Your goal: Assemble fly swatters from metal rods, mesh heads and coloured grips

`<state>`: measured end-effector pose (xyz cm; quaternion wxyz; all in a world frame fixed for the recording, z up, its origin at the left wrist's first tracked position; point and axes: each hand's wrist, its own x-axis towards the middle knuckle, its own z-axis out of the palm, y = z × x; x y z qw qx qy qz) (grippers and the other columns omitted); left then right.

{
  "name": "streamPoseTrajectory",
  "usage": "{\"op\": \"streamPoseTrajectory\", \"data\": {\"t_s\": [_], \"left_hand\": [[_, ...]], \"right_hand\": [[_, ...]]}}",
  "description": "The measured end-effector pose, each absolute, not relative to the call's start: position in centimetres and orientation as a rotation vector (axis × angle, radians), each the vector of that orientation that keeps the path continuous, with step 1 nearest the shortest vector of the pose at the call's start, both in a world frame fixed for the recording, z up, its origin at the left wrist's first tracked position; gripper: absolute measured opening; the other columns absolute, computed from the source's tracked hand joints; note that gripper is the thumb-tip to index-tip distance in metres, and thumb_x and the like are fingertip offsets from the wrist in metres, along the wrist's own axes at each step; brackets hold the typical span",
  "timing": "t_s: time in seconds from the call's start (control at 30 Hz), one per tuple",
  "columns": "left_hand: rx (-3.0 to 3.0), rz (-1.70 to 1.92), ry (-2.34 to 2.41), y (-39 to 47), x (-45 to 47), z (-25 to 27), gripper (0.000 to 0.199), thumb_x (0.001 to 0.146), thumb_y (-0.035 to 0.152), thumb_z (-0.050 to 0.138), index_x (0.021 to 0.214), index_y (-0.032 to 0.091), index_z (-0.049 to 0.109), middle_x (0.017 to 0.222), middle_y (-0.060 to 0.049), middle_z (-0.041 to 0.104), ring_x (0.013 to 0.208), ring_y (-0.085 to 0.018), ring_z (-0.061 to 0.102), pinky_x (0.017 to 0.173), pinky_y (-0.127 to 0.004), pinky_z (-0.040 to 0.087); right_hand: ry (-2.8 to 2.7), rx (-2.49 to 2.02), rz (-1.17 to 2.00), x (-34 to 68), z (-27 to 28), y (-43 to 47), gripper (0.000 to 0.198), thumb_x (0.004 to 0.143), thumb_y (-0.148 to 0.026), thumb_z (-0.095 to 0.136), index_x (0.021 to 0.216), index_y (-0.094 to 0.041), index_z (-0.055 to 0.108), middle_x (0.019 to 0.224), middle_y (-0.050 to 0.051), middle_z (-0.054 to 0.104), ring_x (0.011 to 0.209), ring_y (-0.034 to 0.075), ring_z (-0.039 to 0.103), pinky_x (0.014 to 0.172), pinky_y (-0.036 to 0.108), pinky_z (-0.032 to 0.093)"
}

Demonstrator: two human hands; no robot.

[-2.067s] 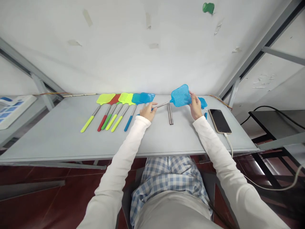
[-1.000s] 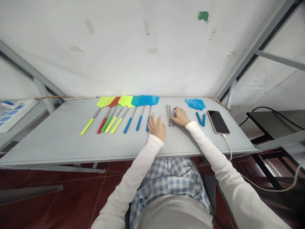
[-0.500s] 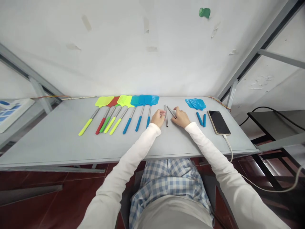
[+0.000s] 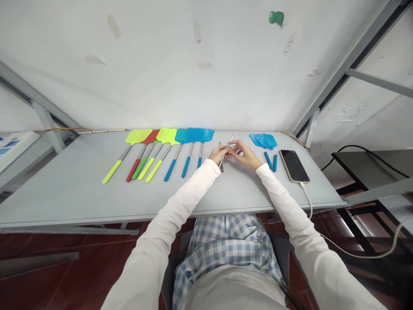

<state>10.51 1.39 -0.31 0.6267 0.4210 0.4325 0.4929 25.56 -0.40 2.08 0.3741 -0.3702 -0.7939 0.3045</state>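
My left hand is closed around a thin metal rod, a silver tube that slants up and away from me. My right hand meets it there, its fingers bent and pinching at the same rod; some fingertips are hidden. Beneath the hands a second metal rod lies on the table, partly covered by them. Right of my right hand are two blue handle grips and, behind these, several overlapping blue fly swatter heads.
Left of my hands, several fly swatters with yellow, red, green and blue handles lie in a row on the grey table. A phone with a white cable rests at the right. A wall rises behind.
My right hand has moved left with one metal rod to my left hand, which now grips it too. The rod's slant has reversed. The other rod remains on the table.
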Motion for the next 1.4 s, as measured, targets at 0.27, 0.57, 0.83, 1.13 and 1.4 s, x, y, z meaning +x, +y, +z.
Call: {"op": "streamPoseTrajectory", "data": {"t_s": [0.27, 0.57, 0.83, 1.13, 1.4], "left_hand": [[0.714, 1.212, 0.855, 0.4, 9.6, 0.1, 0.024, 0.097, 0.036, 0.050, 0.080, 0.019, 0.050, 0.093, -0.014, 0.075, 0.091, -0.018, 0.071, 0.090, -0.033, 0.051], [0.838, 1.418, 0.920, -0.1, 9.6, 0.6, 0.021, 0.102, 0.037, 0.036, 0.090, 0.022, 0.045, 0.113, -0.009, 0.073, 0.066, -0.008, 0.062, 0.063, -0.021, 0.048], [0.734, 1.496, 0.869, -0.4, 9.1, 0.5, 0.015, 0.092, 0.031, 0.061, 0.093, 0.017, 0.056, 0.095, -0.006, 0.070, 0.093, -0.016, 0.071, 0.087, -0.028, 0.056], [0.607, 1.567, 0.823, 0.3, 8.9, 0.0, 0.025, 0.080, 0.028, 0.076, 0.082, 0.014, 0.055, 0.090, -0.005, 0.069, 0.086, -0.016, 0.071, 0.092, -0.036, 0.056], [0.715, 1.539, 0.796, -0.2, 9.4, -0.4, 0.032, 0.072, 0.032, 0.083, 0.088, 0.016, 0.061, 0.087, -0.003, 0.071, 0.090, -0.017, 0.072, 0.097, -0.037, 0.053]], "right_hand": [[-1.835, -1.651, 0.071, 32.0, 1.4, 0.1, 0.035, 0.084, -0.031, 0.046, 0.110, -0.013, 0.059, 0.117, 0.023, 0.055, 0.115, 0.035, 0.049, 0.096, 0.054, 0.040], [-2.112, -1.869, -0.009, 33.7, -0.6, -1.9, 0.046, 0.077, -0.031, 0.061, 0.122, -0.020, 0.058, 0.118, 0.018, 0.058, 0.113, 0.038, 0.047, 0.093, 0.058, 0.036], [-2.193, -1.897, 0.090, 32.1, 0.5, -2.1, 0.023, 0.082, -0.033, 0.065, 0.099, -0.019, 0.069, 0.111, 0.015, 0.062, 0.113, 0.035, 0.052, 0.093, 0.051, 0.035], [-2.164, -1.387, 0.141, 29.8, 1.1, -1.7, 0.029, 0.097, -0.032, 0.047, 0.112, -0.024, 0.070, 0.103, 0.011, 0.069, 0.102, 0.028, 0.058, 0.089, 0.040, 0.032], [-2.150, -1.367, 0.042, 28.3, 1.3, -1.8, 0.031, 0.099, -0.032, 0.045, 0.115, -0.023, 0.070, 0.102, 0.010, 0.068, 0.099, 0.026, 0.059, 0.087, 0.038, 0.033]]}}
